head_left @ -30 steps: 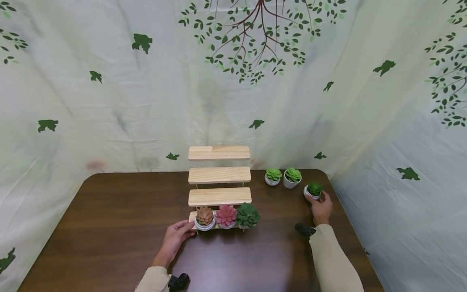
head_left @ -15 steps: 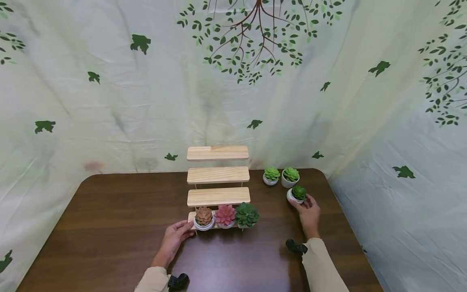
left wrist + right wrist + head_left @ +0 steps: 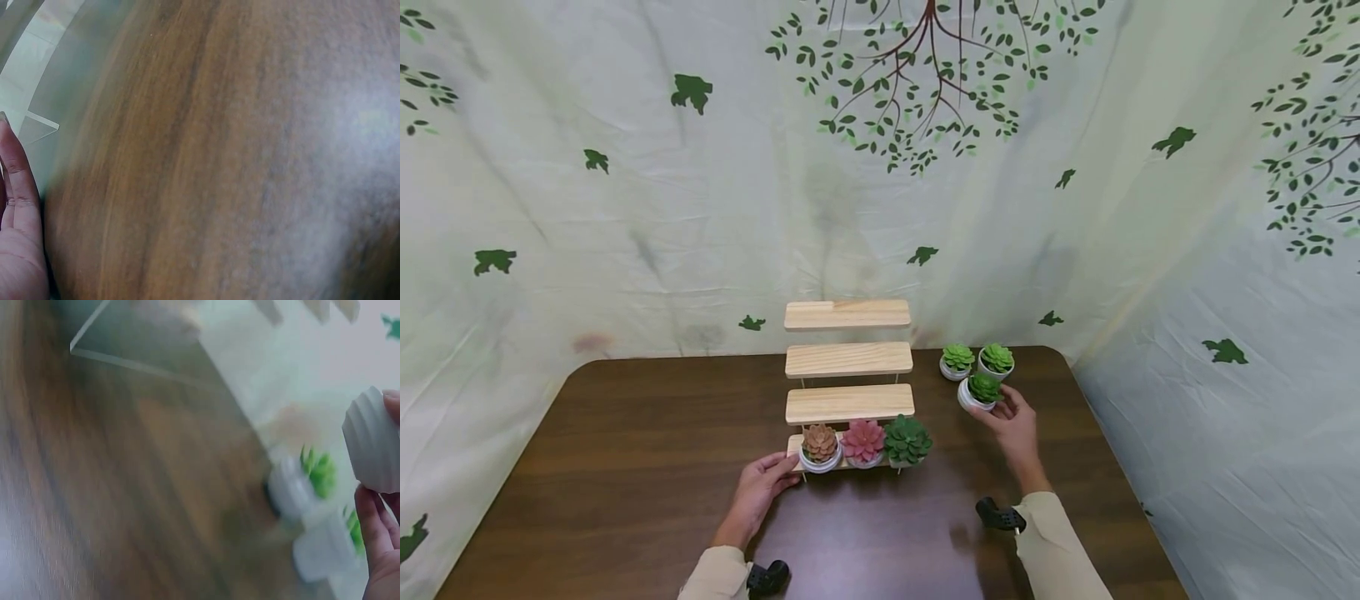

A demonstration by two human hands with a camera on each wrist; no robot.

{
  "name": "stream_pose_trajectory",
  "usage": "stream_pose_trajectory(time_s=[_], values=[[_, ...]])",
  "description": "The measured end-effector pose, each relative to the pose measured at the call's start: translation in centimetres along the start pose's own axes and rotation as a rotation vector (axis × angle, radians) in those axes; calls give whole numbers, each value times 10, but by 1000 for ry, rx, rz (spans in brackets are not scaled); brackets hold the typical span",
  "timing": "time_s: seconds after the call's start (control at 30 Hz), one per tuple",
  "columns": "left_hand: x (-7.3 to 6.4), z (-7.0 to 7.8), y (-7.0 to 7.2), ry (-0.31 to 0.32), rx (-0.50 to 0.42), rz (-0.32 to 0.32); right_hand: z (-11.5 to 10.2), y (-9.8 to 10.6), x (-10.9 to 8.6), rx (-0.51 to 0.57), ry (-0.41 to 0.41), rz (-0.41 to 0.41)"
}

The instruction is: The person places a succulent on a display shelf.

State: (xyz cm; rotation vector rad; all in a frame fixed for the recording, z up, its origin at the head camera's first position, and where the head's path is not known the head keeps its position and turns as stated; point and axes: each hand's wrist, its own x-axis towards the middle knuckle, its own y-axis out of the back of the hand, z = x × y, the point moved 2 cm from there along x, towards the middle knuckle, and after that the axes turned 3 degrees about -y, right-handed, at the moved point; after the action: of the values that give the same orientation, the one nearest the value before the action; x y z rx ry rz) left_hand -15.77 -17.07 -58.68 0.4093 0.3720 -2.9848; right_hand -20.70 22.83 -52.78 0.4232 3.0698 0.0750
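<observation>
At the right of the head view my right hand (image 3: 1012, 425) grips a small dark-green potted succulent (image 3: 983, 388) by its white pot. The right wrist view shows its ridged pot (image 3: 373, 442) between thumb and fingers. My left hand (image 3: 756, 493) holds the left end of the lowest step of a tiered wooden stand (image 3: 850, 403). That step carries a brown succulent (image 3: 820, 444), a pink succulent (image 3: 863, 442) and a larger dark-green succulent (image 3: 907, 440), all potted. Only part of the left hand (image 3: 20, 231) shows in the left wrist view; its hold is out of sight there.
Two light-green potted succulents, one on the left (image 3: 957, 358) and one on the right (image 3: 997, 359), stand just behind the held pot, near the back edge of the brown table (image 3: 647, 450). A leaf-printed cloth (image 3: 730, 208) hangs behind and to the right.
My right hand has carried the dark-green potted succulent leftward from the table's right side, to just in front of the two light-green ones. My left hand has stayed at the stand.
</observation>
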Motion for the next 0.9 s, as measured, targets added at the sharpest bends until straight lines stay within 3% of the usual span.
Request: stream_pose_trajectory(time_s=[0.2,0.47,0.9], values=[[0,-1,0,-12,-1,1,-23,-23,-5,22,60,-98],[1,-1,-1,-7,-14,1,-56,-52,-11,12,80,-214],[2,-2,1,1,-27,-4,-98,-101,-28,26,166,-364]])
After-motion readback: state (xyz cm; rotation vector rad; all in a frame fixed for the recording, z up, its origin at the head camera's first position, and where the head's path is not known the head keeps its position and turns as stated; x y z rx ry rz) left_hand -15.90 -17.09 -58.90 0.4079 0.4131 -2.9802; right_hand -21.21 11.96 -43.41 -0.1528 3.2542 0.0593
